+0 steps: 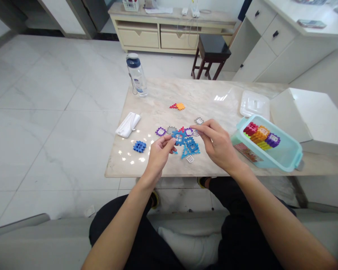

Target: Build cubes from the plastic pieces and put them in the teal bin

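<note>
My left hand (160, 152) pinches a blue waffle-block piece (180, 138) just above the marble table (208, 97). My right hand (216, 141) holds a small pale insert piece (195, 132) by thumb and forefinger, right next to the blue piece. Under and around them lie a light-blue triangular piece (190, 147), a purple piece (160, 131), a grey piece (171, 129), a small white insert (189, 159) and another grey one (198, 120). A dark-blue square block (139, 146) lies to the left.
A teal plastic bin (281, 157) with red, orange and purple blocks (261, 135) stands at the right, its clear lid (254, 104) behind. A white box (310, 112), a water bottle (136, 76), a white pouch (127, 125) and a red-orange piece (178, 106) share the table. A stool (212, 52) stands beyond.
</note>
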`<act>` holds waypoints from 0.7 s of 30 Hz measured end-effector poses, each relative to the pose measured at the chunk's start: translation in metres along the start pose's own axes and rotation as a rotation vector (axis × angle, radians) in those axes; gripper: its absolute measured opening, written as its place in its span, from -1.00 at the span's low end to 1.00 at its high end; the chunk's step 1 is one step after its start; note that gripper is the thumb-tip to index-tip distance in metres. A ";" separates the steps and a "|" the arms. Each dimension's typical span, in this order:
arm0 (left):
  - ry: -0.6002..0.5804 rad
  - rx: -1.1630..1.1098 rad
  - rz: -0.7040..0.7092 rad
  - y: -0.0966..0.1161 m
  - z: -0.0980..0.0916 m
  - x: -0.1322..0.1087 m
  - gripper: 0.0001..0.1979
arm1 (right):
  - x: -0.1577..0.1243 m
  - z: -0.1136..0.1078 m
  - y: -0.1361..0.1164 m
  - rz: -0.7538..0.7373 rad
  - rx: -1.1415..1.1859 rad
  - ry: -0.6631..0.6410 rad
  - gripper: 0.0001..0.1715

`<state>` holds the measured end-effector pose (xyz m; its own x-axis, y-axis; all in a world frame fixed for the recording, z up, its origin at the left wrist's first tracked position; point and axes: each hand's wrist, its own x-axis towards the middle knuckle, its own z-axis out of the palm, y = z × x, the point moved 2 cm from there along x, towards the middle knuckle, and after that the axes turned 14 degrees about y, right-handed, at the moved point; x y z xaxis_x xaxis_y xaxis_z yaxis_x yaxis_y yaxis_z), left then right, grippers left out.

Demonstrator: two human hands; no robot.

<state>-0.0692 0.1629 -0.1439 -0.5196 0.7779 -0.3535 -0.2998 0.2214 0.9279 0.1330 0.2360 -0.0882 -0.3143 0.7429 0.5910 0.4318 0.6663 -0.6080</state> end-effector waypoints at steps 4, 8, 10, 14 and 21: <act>-0.007 0.031 0.032 -0.001 0.000 0.001 -0.63 | 0.000 0.004 0.000 0.180 0.100 -0.012 -0.73; -0.065 0.081 0.115 -0.001 0.002 -0.001 -0.65 | -0.001 0.006 -0.002 0.182 0.101 -0.079 -0.75; -0.099 0.107 0.162 -0.002 0.002 -0.003 -0.67 | 0.000 0.006 -0.003 0.135 0.093 -0.132 -0.79; -0.185 0.149 0.202 -0.003 0.005 -0.005 -0.66 | -0.001 0.008 -0.002 0.086 0.090 -0.211 -0.83; -0.267 0.123 0.129 0.001 0.010 -0.011 -0.65 | -0.002 0.009 0.000 0.089 0.069 -0.187 -0.90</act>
<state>-0.0559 0.1608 -0.1377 -0.3134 0.9275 -0.2036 -0.1382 0.1675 0.9761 0.1262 0.2355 -0.0938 -0.4320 0.7937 0.4283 0.4077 0.5955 -0.6923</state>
